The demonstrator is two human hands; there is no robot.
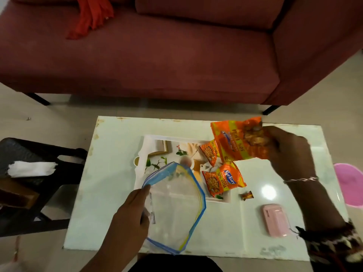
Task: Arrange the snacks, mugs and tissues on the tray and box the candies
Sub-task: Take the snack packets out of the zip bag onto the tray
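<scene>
My right hand (288, 150) holds an orange snack packet (235, 142) in the air over the far right of the white table (110, 193). My left hand (129, 216) grips the rim of a clear zip bag (176, 209) with a blue and yellow seal, its mouth held open. Two more orange snack packets lie on the printed tray (155, 142): a small one (209, 154) and a larger one (224, 178) at the tray's right edge. One wrapped candy (247, 195) lies on the table right of the tray. A pink box (275, 219) sits near the front right.
A dark red sofa (157, 55) with a red cloth (90, 16) on it stands behind the table. A black side table (39, 193) at the left carries white tissues (31, 168). A pink round object (351, 185) is at the right edge.
</scene>
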